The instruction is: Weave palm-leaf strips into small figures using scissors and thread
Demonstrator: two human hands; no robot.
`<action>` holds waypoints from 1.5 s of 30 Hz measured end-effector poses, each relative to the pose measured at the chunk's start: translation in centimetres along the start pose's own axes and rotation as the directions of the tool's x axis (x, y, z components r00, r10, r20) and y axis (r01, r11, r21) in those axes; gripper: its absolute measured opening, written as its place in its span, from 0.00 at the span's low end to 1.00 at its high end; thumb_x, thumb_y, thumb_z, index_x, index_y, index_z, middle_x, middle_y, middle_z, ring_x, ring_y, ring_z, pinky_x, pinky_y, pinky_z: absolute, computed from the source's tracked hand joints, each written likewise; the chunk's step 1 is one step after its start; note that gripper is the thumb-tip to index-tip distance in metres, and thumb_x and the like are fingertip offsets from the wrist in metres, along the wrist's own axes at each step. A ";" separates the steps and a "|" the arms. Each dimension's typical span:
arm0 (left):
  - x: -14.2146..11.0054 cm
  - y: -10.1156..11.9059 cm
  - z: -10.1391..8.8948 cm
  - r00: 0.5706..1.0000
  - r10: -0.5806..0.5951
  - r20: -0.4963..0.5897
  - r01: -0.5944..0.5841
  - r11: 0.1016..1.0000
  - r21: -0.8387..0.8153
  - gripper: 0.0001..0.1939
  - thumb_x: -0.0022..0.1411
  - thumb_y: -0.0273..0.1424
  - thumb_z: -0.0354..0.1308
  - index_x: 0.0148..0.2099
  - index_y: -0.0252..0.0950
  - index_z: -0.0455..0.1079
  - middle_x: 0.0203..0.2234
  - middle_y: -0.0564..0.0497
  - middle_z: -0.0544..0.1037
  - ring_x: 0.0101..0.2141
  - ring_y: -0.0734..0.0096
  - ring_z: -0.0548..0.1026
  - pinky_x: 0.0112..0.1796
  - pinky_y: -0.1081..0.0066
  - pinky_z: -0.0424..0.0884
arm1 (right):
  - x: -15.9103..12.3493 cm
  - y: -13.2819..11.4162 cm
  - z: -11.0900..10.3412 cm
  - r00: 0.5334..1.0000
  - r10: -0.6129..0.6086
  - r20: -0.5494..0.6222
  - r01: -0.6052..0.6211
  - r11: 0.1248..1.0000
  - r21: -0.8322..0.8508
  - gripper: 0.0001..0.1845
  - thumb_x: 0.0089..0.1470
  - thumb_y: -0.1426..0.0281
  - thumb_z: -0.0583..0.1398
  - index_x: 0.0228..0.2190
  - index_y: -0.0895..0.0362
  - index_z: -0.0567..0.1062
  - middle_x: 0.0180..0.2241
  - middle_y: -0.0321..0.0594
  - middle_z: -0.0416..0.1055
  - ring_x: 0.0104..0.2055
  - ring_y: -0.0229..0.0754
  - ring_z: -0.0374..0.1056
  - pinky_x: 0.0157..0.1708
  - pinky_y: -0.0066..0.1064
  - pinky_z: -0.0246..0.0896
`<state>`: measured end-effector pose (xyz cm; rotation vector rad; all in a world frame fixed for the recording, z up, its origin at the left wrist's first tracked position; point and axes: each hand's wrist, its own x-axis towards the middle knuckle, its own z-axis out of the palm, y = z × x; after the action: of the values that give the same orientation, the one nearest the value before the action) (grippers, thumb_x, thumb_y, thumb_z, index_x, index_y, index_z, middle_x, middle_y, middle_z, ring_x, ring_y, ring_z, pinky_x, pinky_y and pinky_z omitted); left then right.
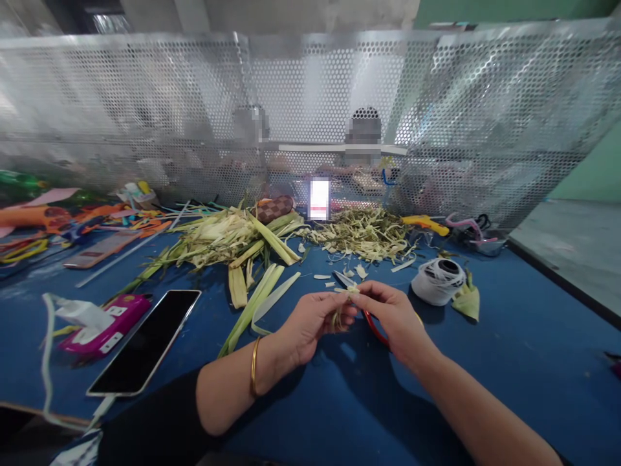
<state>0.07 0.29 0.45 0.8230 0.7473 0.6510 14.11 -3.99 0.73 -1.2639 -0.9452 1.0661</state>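
My left hand (310, 320) is closed in a pinch on a small bundle of pale, husk-like plant strips (338, 317), whose ends hang below the fingers. My right hand (388, 317) meets it, thumb and forefinger at the top of the bundle. A pair of scissors with red handles (376, 330) sits in my right hand, blades pointing away to the upper left. My fingers partly cover both the scissors and the bundle. Just beyond my hands lie small pale cut scraps (323, 277). Long green strips (257, 310) lie left of my left hand.
A heap of leafy strips (213, 239) and a pile of shredded trimmings (369, 233) lie at the back. A white thread spool (436, 282) stands right. Left are a phone (145, 343) on a cable and a magenta power strip (104, 330). A perforated screen (194, 97) borders the table.
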 end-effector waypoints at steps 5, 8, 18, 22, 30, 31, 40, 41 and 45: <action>-0.1 0.1 0.1 1.000 0.004 0.003 -0.004 1.000 -0.025 0.12 0.47 0.35 0.69 0.28 0.31 0.74 0.21 0.52 0.73 0.23 0.78 0.69 0.29 0.76 0.66 | 0.0 -0.2 -0.2 0.999 -0.018 0.044 0.019 1.000 -0.015 0.18 0.36 0.56 0.69 0.25 0.57 0.78 0.24 0.36 0.73 0.29 0.39 0.67 0.35 0.32 0.61; -0.1 -0.1 0.0 1.000 -0.009 0.026 0.011 0.998 -0.057 0.11 0.47 0.34 0.70 0.27 0.32 0.73 0.19 0.53 0.72 0.22 0.79 0.67 0.28 0.77 0.65 | 0.0 0.0 -0.1 1.000 0.009 0.009 -0.009 1.000 0.005 0.17 0.33 0.59 0.71 0.24 0.58 0.78 0.24 0.35 0.73 0.28 0.37 0.65 0.33 0.30 0.60; 0.0 -0.4 0.2 0.982 0.187 -0.025 -0.178 0.963 0.201 0.14 0.46 0.39 0.69 0.29 0.32 0.75 0.22 0.50 0.76 0.25 0.75 0.70 0.30 0.75 0.66 | -0.2 0.7 0.4 0.993 0.114 -0.031 -0.106 0.974 0.201 0.18 0.29 0.61 0.72 0.23 0.58 0.76 0.20 0.34 0.70 0.24 0.37 0.64 0.29 0.30 0.59; 0.1 -0.3 0.3 0.937 0.347 -0.028 -0.319 0.889 0.329 0.13 0.48 0.39 0.68 0.25 0.33 0.75 0.21 0.50 0.76 0.26 0.73 0.71 0.34 0.73 0.67 | -0.2 0.7 0.5 0.996 0.072 -0.043 -0.064 0.984 0.167 0.16 0.32 0.60 0.71 0.19 0.57 0.75 0.19 0.33 0.68 0.24 0.36 0.63 0.28 0.29 0.56; 0.2 -0.5 0.1 0.939 0.344 0.001 -0.330 0.898 0.290 0.11 0.50 0.37 0.66 0.28 0.33 0.74 0.23 0.51 0.76 0.27 0.73 0.71 0.34 0.73 0.67 | -0.3 0.5 0.8 0.993 0.060 -0.100 -0.042 0.984 0.174 0.16 0.32 0.60 0.71 0.20 0.57 0.77 0.18 0.33 0.67 0.24 0.36 0.61 0.29 0.29 0.55; 0.2 -0.4 0.1 0.935 0.354 0.005 -0.340 0.894 0.293 0.10 0.50 0.36 0.65 0.27 0.33 0.74 0.22 0.51 0.76 0.27 0.73 0.71 0.33 0.73 0.67 | -0.3 0.5 0.8 0.993 0.043 -0.106 -0.026 0.987 0.159 0.15 0.33 0.59 0.71 0.20 0.57 0.77 0.18 0.33 0.67 0.25 0.36 0.61 0.30 0.29 0.56; 0.0 0.2 0.1 0.926 0.376 0.035 -0.366 0.871 0.329 0.10 0.52 0.36 0.63 0.25 0.33 0.74 0.21 0.51 0.75 0.27 0.72 0.70 0.36 0.73 0.66 | -0.1 -0.1 0.1 0.995 0.029 -0.096 -0.014 0.987 0.163 0.20 0.34 0.57 0.71 0.30 0.55 0.81 0.23 0.34 0.72 0.28 0.37 0.64 0.34 0.30 0.59; 0.1 0.2 0.1 0.925 0.377 0.044 -0.368 0.865 0.342 0.11 0.52 0.36 0.63 0.25 0.34 0.73 0.21 0.51 0.75 0.27 0.72 0.70 0.36 0.72 0.66 | -0.1 -0.2 0.0 0.996 0.025 -0.085 -0.011 0.987 0.162 0.22 0.33 0.57 0.71 0.32 0.55 0.81 0.24 0.35 0.73 0.28 0.37 0.64 0.34 0.31 0.59; 0.1 0.1 0.1 0.925 0.373 0.074 -0.371 0.842 0.391 0.12 0.53 0.38 0.62 0.24 0.34 0.73 0.21 0.51 0.75 0.28 0.72 0.70 0.37 0.71 0.66 | -0.1 -0.3 0.0 1.000 0.021 -0.024 -0.017 0.990 0.140 0.20 0.33 0.58 0.71 0.29 0.56 0.81 0.26 0.37 0.75 0.29 0.39 0.66 0.33 0.32 0.60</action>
<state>0.15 0.40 0.56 1.3681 0.7409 0.8618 14.09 -4.09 1.00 -1.1702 -0.8264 1.1097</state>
